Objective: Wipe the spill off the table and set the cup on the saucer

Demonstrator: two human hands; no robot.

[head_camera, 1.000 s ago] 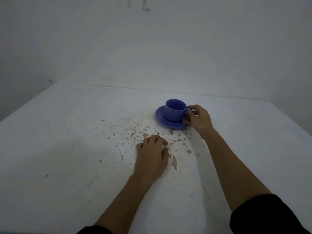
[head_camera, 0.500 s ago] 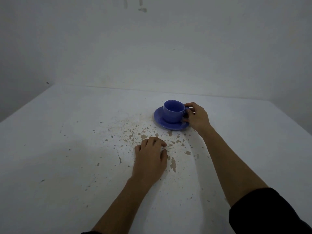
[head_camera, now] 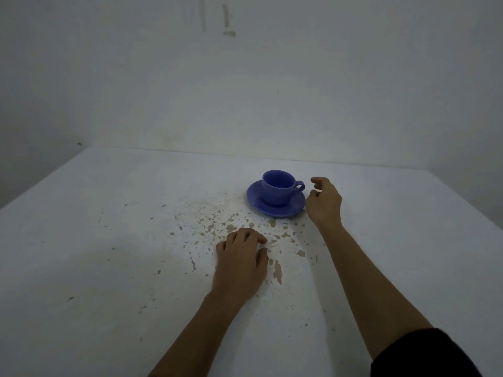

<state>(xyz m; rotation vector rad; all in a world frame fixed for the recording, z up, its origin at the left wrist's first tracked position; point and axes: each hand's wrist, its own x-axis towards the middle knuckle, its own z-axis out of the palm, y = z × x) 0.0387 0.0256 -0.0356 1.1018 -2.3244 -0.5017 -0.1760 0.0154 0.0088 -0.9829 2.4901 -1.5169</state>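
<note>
A blue cup stands upright on a blue saucer toward the far middle of the white table, its handle pointing right. My right hand hovers just right of the saucer, fingers curled and apart, touching neither cup nor handle. My left hand rests palm down on the table in front of the saucer, fingers bent; whether anything lies under it is hidden. Brownish flecks and patches are scattered over the tabletop between my left hand and the saucer.
A plain pale wall rises behind the table's far edge. The table's left edge runs diagonally at the left, its right edge at the far right. More small flecks dot the near part of the tabletop.
My right hand has let go of the cup's handle and drawn back a little to the right. The cup stays on the saucer. My left hand has not moved.
</note>
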